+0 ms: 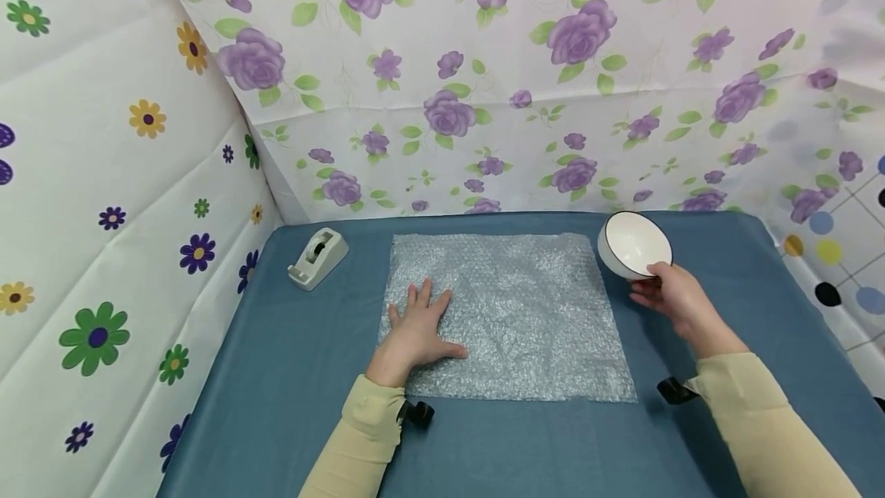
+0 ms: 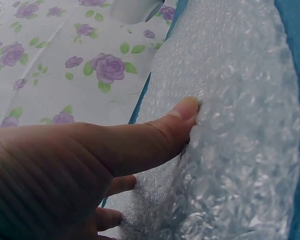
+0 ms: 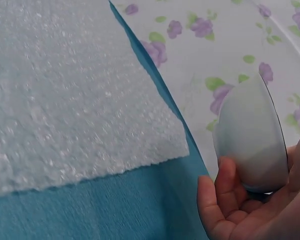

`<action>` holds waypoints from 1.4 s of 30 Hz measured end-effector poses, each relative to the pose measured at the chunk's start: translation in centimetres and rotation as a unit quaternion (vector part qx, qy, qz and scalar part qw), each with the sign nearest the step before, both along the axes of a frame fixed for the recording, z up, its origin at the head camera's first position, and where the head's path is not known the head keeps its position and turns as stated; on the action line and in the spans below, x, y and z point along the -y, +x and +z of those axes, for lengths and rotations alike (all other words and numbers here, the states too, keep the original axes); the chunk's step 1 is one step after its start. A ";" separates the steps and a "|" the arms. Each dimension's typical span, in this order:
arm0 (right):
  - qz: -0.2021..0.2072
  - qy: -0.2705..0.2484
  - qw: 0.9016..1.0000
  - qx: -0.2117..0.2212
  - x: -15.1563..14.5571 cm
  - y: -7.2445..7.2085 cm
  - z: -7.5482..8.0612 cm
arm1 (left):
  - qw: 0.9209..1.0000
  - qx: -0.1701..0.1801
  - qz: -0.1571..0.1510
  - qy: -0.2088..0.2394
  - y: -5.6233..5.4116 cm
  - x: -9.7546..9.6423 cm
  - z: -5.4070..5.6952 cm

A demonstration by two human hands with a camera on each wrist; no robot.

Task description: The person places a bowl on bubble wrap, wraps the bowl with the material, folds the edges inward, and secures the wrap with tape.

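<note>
A sheet of bubble wrap (image 1: 525,313) lies flat in the middle of the blue-covered table. My left hand (image 1: 417,331) rests on its left part with fingers spread; in the left wrist view the thumb (image 2: 155,142) presses on the bubbles. Near the sheet's far right corner, my right hand (image 1: 674,298) grips a white bowl (image 1: 634,244) with a dark rim, thumb over the rim and fingers under it. The bowl is tilted, its inside towards the head camera. In the right wrist view the bowl (image 3: 250,135) shows its outer side, held above the table.
A white tape dispenser (image 1: 318,258) stands at the table's far left. Flowered cloth (image 1: 449,114) hangs behind the table, and other patterned sheets border its left and right sides. Blue tablecloth (image 1: 498,448) shows in front of the bubble wrap.
</note>
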State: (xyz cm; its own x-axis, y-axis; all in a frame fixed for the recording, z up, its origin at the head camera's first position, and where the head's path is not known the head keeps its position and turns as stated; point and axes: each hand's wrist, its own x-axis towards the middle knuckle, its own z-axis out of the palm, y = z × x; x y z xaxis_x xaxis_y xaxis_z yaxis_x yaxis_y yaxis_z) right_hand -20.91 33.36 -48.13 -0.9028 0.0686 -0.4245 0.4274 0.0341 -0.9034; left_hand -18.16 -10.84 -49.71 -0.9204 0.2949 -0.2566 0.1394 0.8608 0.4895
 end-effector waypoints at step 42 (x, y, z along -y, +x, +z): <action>0.122 0.079 0.989 -0.029 6.8 2.0 -0.2 | 1.000 -0.004 0.002 -0.014 0.0 -0.1 -0.5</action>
State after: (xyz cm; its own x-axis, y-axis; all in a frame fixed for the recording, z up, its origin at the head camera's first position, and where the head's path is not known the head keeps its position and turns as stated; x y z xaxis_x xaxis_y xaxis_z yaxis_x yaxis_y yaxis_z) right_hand -18.91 26.54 -48.38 -0.9230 -0.0923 -0.3735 0.3374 0.2724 -0.9011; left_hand -18.13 -10.76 -50.17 -0.9236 0.2843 -0.2572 0.1397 0.8743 0.4649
